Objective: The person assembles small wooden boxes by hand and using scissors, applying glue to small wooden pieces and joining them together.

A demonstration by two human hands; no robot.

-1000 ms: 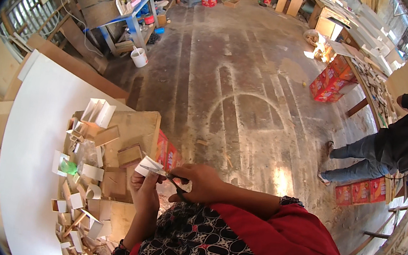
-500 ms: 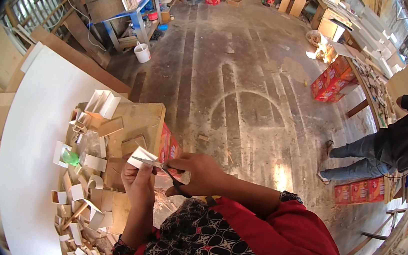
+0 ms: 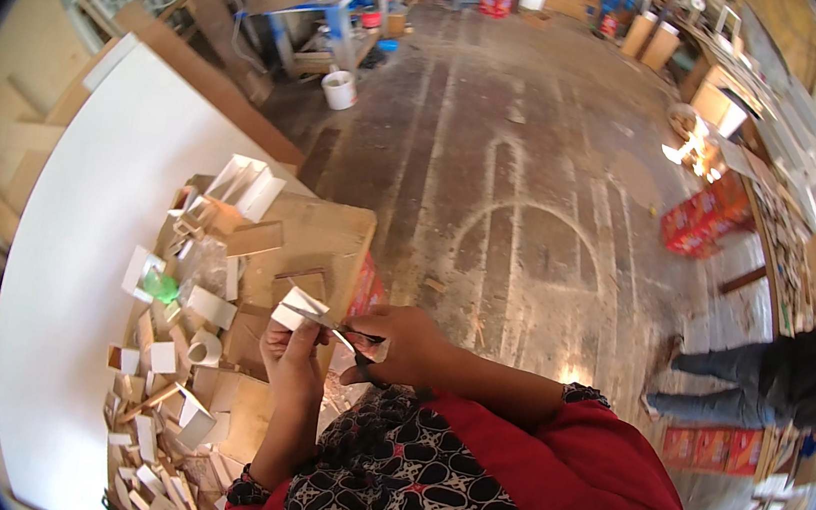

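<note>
My left hand is closed around a small folded piece of white card, pinching it from below so that it stands up above my fingers, held in the air over the near edge of the worktop. My right hand is gripping a pair of dark-handled scissors, fingers curled through the handles, and the blades point left and meet the lower edge of the card; I cannot tell how far apart the blades are. Both hands are close together, just in front of my red sleeve and patterned cloth. Below and to the left of the card lies a brown wooden board on the white worktop, and along its left side a heap of small white and wooden offcuts, with a roll of white tape and a small green thing among them. Well apart on the right, another person in dark clothes bends over the concrete floor.
</note>
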